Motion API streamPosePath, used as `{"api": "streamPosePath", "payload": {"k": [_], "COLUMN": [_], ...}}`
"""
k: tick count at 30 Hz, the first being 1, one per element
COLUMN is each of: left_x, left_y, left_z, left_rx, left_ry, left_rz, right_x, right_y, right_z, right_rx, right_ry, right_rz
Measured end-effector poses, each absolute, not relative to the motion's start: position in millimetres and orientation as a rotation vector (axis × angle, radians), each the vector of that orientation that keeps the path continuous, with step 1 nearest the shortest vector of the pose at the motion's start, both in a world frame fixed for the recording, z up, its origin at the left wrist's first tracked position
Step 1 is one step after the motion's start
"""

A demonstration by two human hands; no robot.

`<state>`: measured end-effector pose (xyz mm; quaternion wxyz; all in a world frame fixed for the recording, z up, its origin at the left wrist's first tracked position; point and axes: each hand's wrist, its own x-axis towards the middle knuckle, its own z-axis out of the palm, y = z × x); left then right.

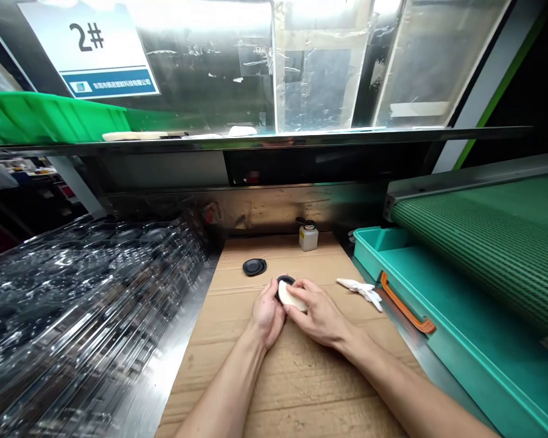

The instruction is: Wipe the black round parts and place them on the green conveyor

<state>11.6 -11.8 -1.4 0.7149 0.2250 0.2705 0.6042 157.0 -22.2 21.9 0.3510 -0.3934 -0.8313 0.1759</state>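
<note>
Both my hands meet over the cardboard sheet [296,377] near its middle. My left hand [265,314] curls around a black round part [285,280], gripping its left edge. My right hand [317,314] presses a pale oval pad [290,297] against that part, fingers closed on the pad. A second black round part [254,266] lies flat on the cardboard a little further back and to the left, apart from both hands.
A small white bottle with a dark cap [308,235] stands at the far end of the cardboard. A crumpled white cloth [361,290] lies right of my hands. A teal bin with an orange handle [442,328] and a green conveyor belt [493,237] are at right. Stacked clear plastic trays [82,316] fill the left.
</note>
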Motion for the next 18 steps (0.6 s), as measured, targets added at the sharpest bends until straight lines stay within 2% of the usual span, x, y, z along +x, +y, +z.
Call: {"api": "streamPosePath", "payload": {"k": [3, 9, 12, 18], "left_x": [11.9, 14.5, 14.6, 16.9], "left_y": [-12.8, -13.1, -13.0, -12.6], "left_z": [-1.8, -1.0, -0.5, -0.3], "left_rx": [0.471, 0.498, 0.479, 0.526], "left_ry": [0.613, 0.665, 0.654, 0.695], "left_rz": [1.347, 1.360, 1.359, 1.316], "right_x": [163.1, 171.8, 173.6, 172.0], "right_y": [-24.3, -21.5, -18.5, -13.9], "right_z": [32.5, 33.2, 28.7, 23.9], "right_rx": [-0.944, -1.036, -0.977, -1.174], "right_ry": [-2.333, -2.299, -2.378, -2.117], "right_rz": [0.498, 0.322, 0.389, 0.502]}}
